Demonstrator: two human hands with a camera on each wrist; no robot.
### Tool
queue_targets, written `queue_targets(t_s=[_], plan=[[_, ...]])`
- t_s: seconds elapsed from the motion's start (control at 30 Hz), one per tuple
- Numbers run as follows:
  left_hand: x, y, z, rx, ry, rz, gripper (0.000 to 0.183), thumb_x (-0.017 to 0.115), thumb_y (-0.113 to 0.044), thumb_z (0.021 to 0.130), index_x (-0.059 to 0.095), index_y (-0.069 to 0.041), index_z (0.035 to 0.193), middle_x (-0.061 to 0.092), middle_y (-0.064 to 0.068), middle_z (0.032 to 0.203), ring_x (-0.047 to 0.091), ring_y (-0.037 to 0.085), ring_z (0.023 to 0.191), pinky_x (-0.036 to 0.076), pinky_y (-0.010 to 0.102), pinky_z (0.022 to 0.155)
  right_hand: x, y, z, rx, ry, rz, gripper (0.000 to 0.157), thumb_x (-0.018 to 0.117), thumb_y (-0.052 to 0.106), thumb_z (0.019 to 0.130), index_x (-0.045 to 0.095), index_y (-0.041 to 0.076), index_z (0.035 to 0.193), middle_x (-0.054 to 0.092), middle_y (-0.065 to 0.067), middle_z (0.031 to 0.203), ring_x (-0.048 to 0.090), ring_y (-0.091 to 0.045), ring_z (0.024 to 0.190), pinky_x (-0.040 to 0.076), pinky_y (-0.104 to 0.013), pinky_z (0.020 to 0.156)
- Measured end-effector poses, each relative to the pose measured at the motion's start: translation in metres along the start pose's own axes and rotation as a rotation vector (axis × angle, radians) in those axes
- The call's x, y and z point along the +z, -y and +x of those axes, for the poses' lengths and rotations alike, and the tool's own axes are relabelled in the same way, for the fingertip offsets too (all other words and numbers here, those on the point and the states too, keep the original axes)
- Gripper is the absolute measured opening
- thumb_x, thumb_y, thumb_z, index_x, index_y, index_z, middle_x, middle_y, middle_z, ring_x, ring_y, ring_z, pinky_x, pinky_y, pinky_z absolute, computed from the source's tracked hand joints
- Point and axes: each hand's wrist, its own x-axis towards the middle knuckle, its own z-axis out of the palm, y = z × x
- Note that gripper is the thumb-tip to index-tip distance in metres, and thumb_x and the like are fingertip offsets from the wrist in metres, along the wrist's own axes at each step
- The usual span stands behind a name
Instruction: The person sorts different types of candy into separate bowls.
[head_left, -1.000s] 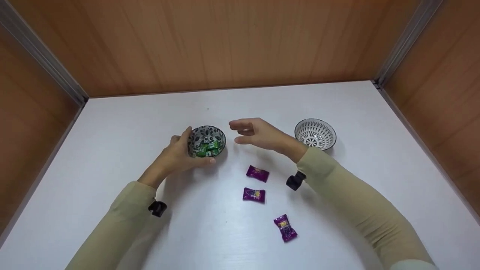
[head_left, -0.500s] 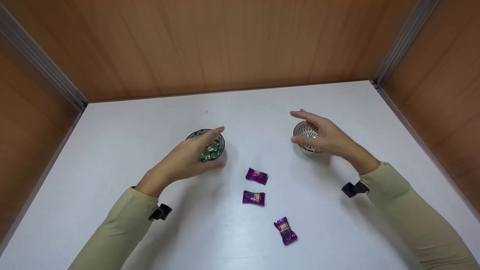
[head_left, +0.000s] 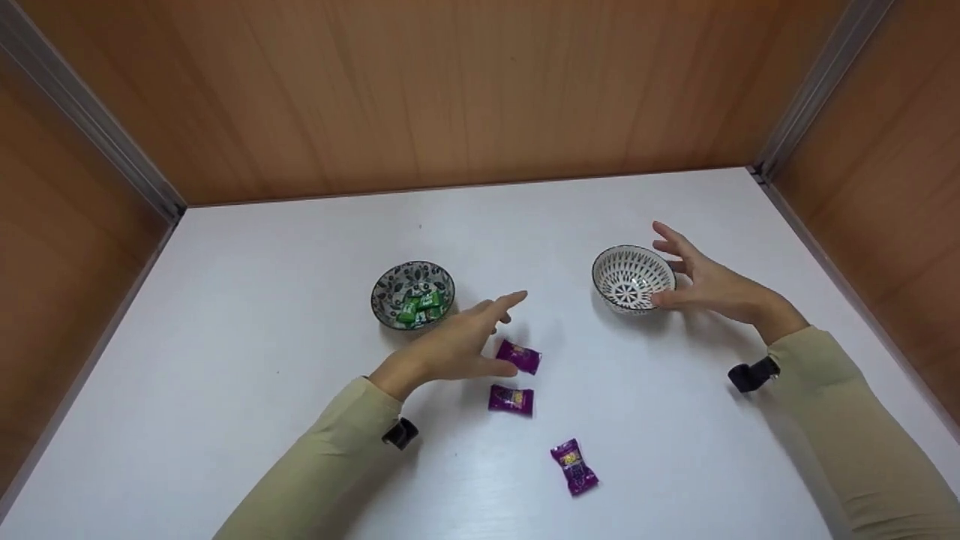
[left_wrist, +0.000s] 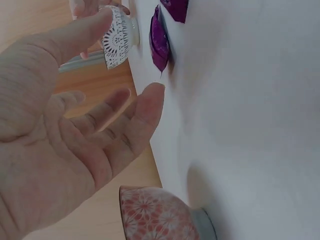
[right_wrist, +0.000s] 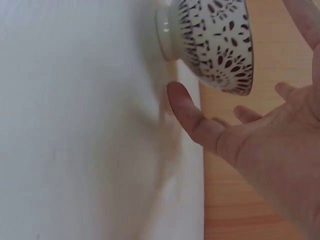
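Note:
My left hand (head_left: 454, 349) hovers over the table, fingers spread and holding nothing. Its thumb is close to two purple wrapped candies (head_left: 511, 400); a third purple candy (head_left: 574, 468) lies nearer the front. Left of that hand stands a dark-patterned bowl (head_left: 390, 289) with several green wrapped candies (head_left: 420, 304) inside; its outside (left_wrist: 155, 215) looks red-flowered in the left wrist view. On the right, my right hand (head_left: 716, 291) is beside a white bowl (head_left: 616, 268) with black marks, thumb near the rim. In the right wrist view the fingers appear apart from this bowl (right_wrist: 220, 50).
A white tabletop (head_left: 262, 420) carries everything. Wooden panels (head_left: 465, 97) close it in at the back and both sides, with metal posts at the corners. Each sleeve bears a small black wrist mount (head_left: 752, 375).
My left hand has left the bowl of green candies and moved right and forward to the purple candies. The right hand has moved from the middle to the white bowl's right side.

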Motion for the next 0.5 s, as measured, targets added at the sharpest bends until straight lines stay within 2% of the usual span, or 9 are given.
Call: queue_targets(t_s=[0.13,0.3,0.5], plan=[[0.007,0.0,0.006,-0.018,-0.014,0.015,0.099,0.082,-0.03,0.089,0.017,-0.027,0.163,0.049,0.016,0.146,0.052,0.031,0.13,0.047,0.044,0.106,-0.002,-0.007,0.003,0.018,0.057,0.008,0.111,0.08,0.017,0.086,0.004,0.047,0.16,0.018,-0.012,0.164,0.016,-0.044,0.149,0.012,-0.068,0.117],[0.013,-0.001,0.016,-0.053,0.012,0.069,0.093,0.083,-0.031,0.087,0.027,-0.023,0.161,0.048,0.014,0.146,0.049,0.029,0.131,0.044,0.045,0.108,-0.002,-0.013,0.005,0.039,0.087,0.028,0.112,0.082,0.018,0.086,0.003,0.049,0.159,0.019,-0.012,0.164,0.018,-0.033,0.151,0.012,-0.058,0.121],[0.021,-0.004,0.024,-0.07,0.064,0.129,0.069,0.081,-0.03,0.088,0.049,-0.018,0.148,0.053,0.007,0.138,0.049,0.024,0.127,0.044,0.04,0.107,-0.002,-0.014,0.005,0.036,0.101,0.015,0.113,0.083,0.017,0.085,0.003,0.033,0.164,0.016,-0.007,0.166,0.026,-0.028,0.146,0.021,-0.049,0.119]])
